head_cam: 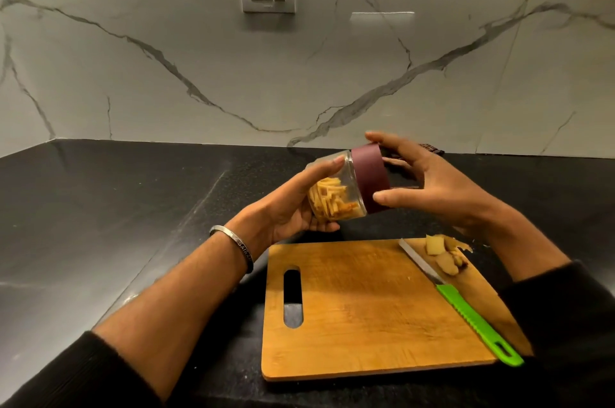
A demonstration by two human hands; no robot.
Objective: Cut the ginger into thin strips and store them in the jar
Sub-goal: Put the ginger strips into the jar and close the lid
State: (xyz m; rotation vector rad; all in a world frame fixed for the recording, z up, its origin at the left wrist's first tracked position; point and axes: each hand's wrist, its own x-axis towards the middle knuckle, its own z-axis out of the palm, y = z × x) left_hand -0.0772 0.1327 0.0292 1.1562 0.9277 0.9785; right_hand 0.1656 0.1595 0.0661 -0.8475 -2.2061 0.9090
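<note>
Jar (336,191) is held on its side in the air above the far edge of the board (366,307), w/ ginger strips (332,204) inside and a maroon lid (370,178) on, facing right. Left hand (293,207) cups the glass body, fingers curled round it. Right hand (429,181) has fingers spread round the lid, thumb and fingertips touching its rim. On the board: green-handled knife (466,304) & leftover ginger bits (444,256) at the far right corner. Black counter (100,207) underneath, bracelet (234,249) on left wrist.

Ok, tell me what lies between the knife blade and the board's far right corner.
In the head view, leftover ginger pieces and peel scraps lie on the cutting board between the knife blade and that corner.
</note>
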